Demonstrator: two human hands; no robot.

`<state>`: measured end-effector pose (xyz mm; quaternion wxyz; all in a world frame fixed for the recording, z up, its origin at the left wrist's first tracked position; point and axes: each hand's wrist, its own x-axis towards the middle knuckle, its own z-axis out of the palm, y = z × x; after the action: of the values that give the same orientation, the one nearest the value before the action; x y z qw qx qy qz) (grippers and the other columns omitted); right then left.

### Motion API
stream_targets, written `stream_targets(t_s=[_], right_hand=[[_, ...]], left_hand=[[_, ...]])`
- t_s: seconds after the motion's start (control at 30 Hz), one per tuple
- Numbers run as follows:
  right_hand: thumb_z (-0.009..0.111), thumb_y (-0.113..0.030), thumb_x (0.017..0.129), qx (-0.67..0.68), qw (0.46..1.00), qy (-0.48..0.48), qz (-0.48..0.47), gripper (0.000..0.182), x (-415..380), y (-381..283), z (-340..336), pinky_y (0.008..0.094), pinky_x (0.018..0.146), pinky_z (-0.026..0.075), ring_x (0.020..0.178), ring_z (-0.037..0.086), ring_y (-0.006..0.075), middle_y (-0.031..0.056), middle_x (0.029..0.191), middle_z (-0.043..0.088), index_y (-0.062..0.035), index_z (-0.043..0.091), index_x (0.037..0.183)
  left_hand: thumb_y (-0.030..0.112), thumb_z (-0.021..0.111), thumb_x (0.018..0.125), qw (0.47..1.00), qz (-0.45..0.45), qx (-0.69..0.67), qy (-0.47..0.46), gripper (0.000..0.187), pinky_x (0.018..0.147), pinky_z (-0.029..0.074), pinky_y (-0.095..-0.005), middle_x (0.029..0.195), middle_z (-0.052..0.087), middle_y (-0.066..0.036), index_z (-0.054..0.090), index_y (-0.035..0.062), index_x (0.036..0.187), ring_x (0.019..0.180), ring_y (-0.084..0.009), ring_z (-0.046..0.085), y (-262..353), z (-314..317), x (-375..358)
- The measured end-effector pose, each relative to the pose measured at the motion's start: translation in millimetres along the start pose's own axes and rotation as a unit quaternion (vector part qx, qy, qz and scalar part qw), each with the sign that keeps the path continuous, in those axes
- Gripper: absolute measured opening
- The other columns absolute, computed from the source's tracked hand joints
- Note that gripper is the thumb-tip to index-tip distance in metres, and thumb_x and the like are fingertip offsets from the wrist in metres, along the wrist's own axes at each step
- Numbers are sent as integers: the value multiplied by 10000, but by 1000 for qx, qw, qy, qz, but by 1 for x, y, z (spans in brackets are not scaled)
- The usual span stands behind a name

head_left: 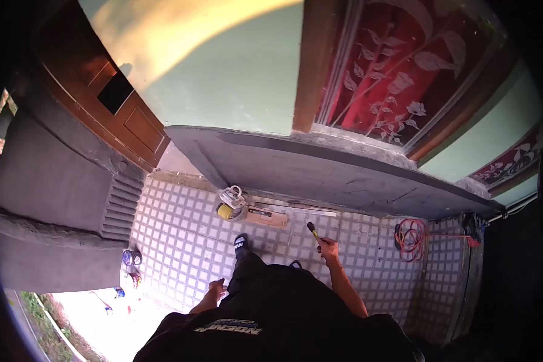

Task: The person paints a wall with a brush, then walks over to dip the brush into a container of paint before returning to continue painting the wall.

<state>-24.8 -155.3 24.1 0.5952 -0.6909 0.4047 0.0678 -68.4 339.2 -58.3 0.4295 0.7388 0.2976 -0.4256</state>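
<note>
My right hand is closed round the handle of what looks like a paintbrush, with a yellowish handle and a dark head pointing up and away from me. It is held above the tiled floor, in front of the low grey wall. Beside my leg hangs my left hand, its fingers loosely apart and nothing visible in them. A brown board with a dark, slim tool lying on it rests near the wall. At its left end are a yellow roll and a whitish object with a loop handle.
A coiled reddish hose or cable lies on the floor at right. Several small items, including a blue-and-white container, stand by the left edge. A brown door is at upper left; a window with red curtain is above the wall.
</note>
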Motion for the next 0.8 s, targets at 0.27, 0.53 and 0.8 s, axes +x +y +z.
stream_targets(t_s=[0.27,0.53,0.8], right_hand=[[592,-233,816,63,997,31,37,243,9,-73,96,227,396,400,515,553,103,41,654,582,-38,617,958],[584,-190,788,144,989,1,42,215,15,-150,220,220,378,339,460,459,80,33,596,539,2,638,870],[525,-169,850,183,983,-13,25,200,9,-206,269,210,415,321,493,427,73,19,638,501,-2,614,914]], left_hand=[[356,507,852,983,-31,-180,28,349,680,418,-369,986,599,-96,497,90,1078,830,-207,578,114,-79,41],[382,497,853,990,-17,-141,16,363,657,418,-376,960,599,-83,513,85,1061,799,-205,578,149,-188,95],[414,502,846,989,-62,-135,-16,479,848,372,-434,1096,559,-107,435,116,1214,985,-254,539,151,-239,131]])
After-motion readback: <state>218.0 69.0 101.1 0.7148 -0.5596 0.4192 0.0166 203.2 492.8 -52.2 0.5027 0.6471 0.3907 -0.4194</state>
